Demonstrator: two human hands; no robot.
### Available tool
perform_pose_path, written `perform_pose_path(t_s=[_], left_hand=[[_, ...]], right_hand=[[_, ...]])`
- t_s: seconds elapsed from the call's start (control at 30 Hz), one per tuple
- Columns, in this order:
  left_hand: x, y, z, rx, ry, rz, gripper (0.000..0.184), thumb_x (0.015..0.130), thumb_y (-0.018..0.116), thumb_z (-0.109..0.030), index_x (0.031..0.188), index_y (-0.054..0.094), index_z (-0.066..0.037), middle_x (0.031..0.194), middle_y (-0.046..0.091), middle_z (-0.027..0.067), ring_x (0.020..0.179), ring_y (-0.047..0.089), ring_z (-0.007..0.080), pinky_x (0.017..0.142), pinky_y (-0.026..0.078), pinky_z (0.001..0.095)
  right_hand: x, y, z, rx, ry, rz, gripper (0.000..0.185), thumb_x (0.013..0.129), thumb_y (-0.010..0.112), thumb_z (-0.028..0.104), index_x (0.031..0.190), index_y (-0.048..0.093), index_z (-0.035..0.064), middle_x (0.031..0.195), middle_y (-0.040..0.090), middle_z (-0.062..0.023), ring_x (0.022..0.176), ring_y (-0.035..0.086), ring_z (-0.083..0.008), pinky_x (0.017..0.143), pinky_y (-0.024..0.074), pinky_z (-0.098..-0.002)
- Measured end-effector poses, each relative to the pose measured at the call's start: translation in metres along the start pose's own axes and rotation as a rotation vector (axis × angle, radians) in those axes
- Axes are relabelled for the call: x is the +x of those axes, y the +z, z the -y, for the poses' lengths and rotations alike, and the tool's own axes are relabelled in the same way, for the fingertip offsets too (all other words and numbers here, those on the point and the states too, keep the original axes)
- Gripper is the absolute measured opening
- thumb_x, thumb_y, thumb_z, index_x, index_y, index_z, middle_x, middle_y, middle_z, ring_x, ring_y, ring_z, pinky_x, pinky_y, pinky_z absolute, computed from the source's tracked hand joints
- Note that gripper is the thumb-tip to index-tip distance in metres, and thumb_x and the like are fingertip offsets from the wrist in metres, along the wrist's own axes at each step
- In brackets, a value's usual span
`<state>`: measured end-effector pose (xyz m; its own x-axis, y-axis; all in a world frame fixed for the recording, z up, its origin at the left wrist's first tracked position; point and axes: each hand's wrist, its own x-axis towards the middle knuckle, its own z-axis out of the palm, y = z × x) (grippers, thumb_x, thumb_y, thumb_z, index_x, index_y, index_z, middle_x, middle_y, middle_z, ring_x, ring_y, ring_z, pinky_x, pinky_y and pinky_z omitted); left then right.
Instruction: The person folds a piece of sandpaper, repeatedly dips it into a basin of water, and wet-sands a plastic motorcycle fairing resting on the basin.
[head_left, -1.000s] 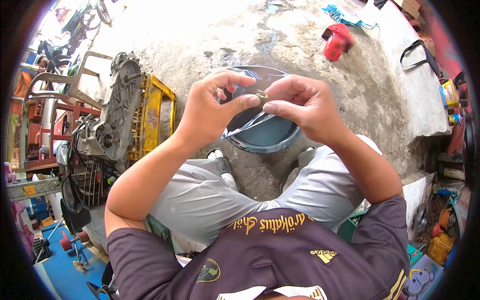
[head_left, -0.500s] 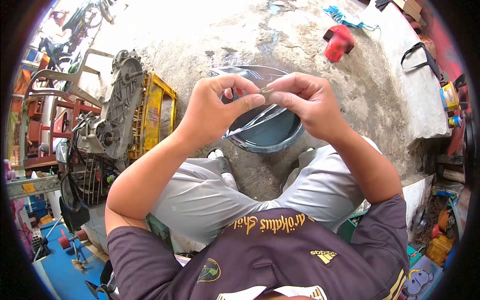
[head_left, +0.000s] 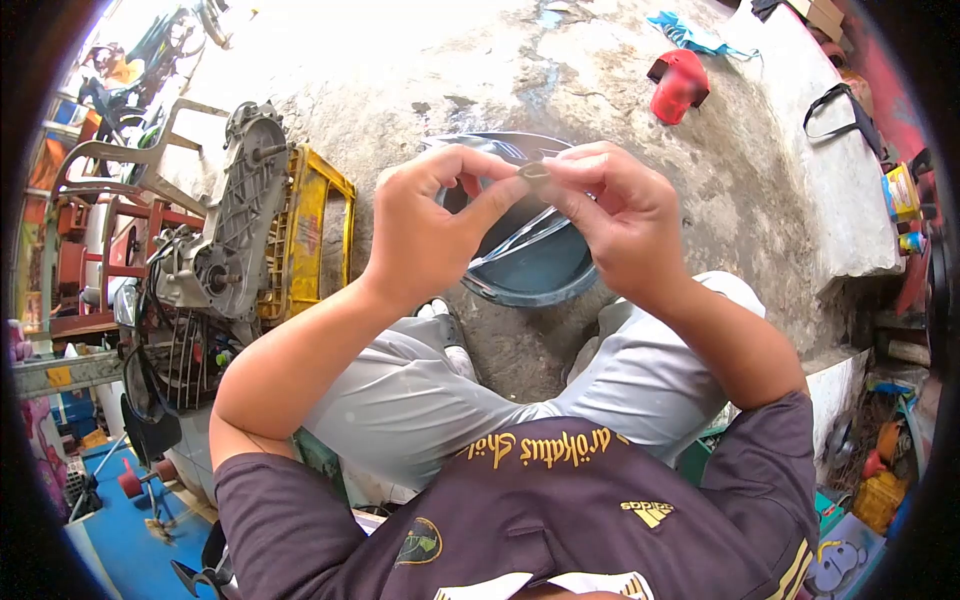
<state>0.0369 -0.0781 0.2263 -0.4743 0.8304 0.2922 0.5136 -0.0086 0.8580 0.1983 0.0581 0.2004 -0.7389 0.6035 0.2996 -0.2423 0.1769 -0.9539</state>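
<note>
Between the fingertips of both hands is a small brownish-grey ring-like part (head_left: 534, 172), too small to make out in detail. My left hand (head_left: 430, 220) pinches it from the left side, thumb and index finger together. From the right, my right hand (head_left: 628, 218) pinches the same part. Both hands are above a dark round basin (head_left: 535, 290). Across the basin lies a dark glossy panel (head_left: 505, 145) with white and blue stripes, partly hidden by the hands.
At the left, a metal engine casing (head_left: 237, 210) leans by a yellow crate (head_left: 318, 190), with a chair frame (head_left: 130, 160) behind. A red object (head_left: 677, 90) and a blue cloth (head_left: 690, 33) lie on the concrete floor. A white ledge (head_left: 840, 180) runs along the right.
Both hands have risen slightly and come closer together around the small part, which has tilted. My left hand has turned a little.
</note>
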Motion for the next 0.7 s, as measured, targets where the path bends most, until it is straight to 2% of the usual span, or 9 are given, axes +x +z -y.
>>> perform_pose_path(t_s=[0.07,0.17,0.37,0.43,0.57,0.63,0.7], left_hand=[[0.000,0.003,-0.001,-0.011,0.023,-0.015,0.008,0.092,0.082,-0.007,0.097,0.080,-0.002,0.088,0.075,0.0023,0.082,0.060,0.0076,0.074,0.047,0.0248],[-0.001,0.005,-0.004,-0.015,0.069,-0.054,0.008,0.091,0.083,-0.003,0.098,0.079,0.000,0.091,0.077,0.0048,0.085,0.063,0.0083,0.079,0.051,0.0262],[-0.005,0.008,-0.008,-0.022,0.224,-0.072,0.012,0.090,0.082,0.000,0.101,0.078,0.003,0.097,0.079,0.0095,0.091,0.068,0.0128,0.085,0.054,0.0285],[-0.006,0.009,-0.006,-0.136,0.142,-0.022,0.018,0.091,0.081,0.001,0.109,0.078,0.003,0.103,0.079,0.0098,0.088,0.066,0.0138,0.084,0.053,0.0287],[-0.006,0.008,-0.008,-0.132,0.165,0.035,0.027,0.094,0.078,0.001,0.121,0.077,0.003,0.104,0.076,0.0066,0.085,0.062,0.0114,0.082,0.051,0.0266],[-0.008,0.006,-0.010,-0.214,0.016,0.108,0.034,0.097,0.076,0.000,0.130,0.075,0.002,0.104,0.073,0.0019,0.085,0.058,0.0076,0.080,0.049,0.0243],[-0.009,0.005,-0.012,-0.267,-0.045,0.123,0.034,0.098,0.075,-0.001,0.132,0.074,0.002,0.102,0.071,0.0001,0.087,0.057,0.0057,0.080,0.048,0.0233]], right_hand=[[0.000,-0.001,-0.004,-0.243,-0.274,-0.053,0.018,0.089,0.080,-0.005,0.106,0.077,0.0015,0.105,0.076,-0.0125,0.095,0.075,-0.0210,0.081,0.0597,-0.0313],[-0.001,0.001,-0.001,-0.345,-0.399,-0.106,0.020,0.086,0.082,-0.005,0.104,0.077,0.0026,0.103,0.075,-0.0139,0.092,0.075,-0.0250,0.077,0.0595,-0.0322],[0.005,-0.001,0.004,-0.381,-0.580,-0.151,0.018,0.087,0.081,-0.005,0.102,0.077,0.0034,0.103,0.075,-0.0129,0.088,0.074,-0.0240,0.076,0.0591,-0.0326],[0.006,0.000,0.004,-0.369,-0.557,-0.171,0.018,0.087,0.081,-0.005,0.102,0.077,0.0038,0.104,0.075,-0.0130,0.089,0.074,-0.0244,0.075,0.0587,-0.0327],[0.008,-0.001,0.002,-0.307,-0.479,-0.225,0.019,0.086,0.081,-0.005,0.102,0.077,0.0048,0.101,0.075,-0.0126,0.089,0.074,-0.0255,0.075,0.0579,-0.0330],[0.010,-0.005,0.004,-0.334,-0.455,-0.214,0.020,0.085,0.081,-0.005,0.102,0.078,0.0050,0.100,0.075,-0.0122,0.089,0.074,-0.0252,0.075,0.0578,-0.0332],[0.013,-0.009,0.006,-0.362,-0.429,-0.202,0.022,0.084,0.081,-0.005,0.103,0.078,0.0053,0.099,0.075,-0.0119,0.089,0.074,-0.0250,0.075,0.0576,-0.0334]])
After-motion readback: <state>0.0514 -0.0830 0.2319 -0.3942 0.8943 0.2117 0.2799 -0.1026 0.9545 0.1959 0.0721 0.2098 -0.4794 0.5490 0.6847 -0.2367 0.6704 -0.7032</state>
